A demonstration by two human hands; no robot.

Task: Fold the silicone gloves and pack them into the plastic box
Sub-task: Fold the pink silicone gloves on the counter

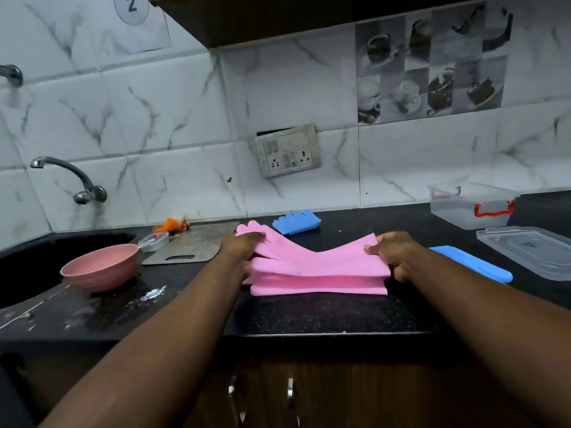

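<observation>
Pink silicone gloves (pixel 318 267) lie stacked in folded layers on the black counter (pixel 324 316), straight ahead of me. My left hand (pixel 244 247) grips the finger end of the top layer. My right hand (pixel 394 251) grips the cuff end, lifted a little. A blue silicone glove (pixel 296 222) lies behind the pink stack by the wall. Another blue glove (pixel 472 265) lies to the right of my right hand. The clear plastic box (pixel 472 208) with a red latch stands open at the back right, with its clear lid (pixel 531 251) lying in front of it.
A pink bowl (pixel 102 268) sits at the edge of the black sink (pixel 46 257) on the left, under a tap (pixel 71 180). A grey cutting board (pixel 191 245), a small clear container (pixel 153 241) and an orange scrap (pixel 171 225) lie behind. A wall socket (pixel 287 151) hangs above the counter.
</observation>
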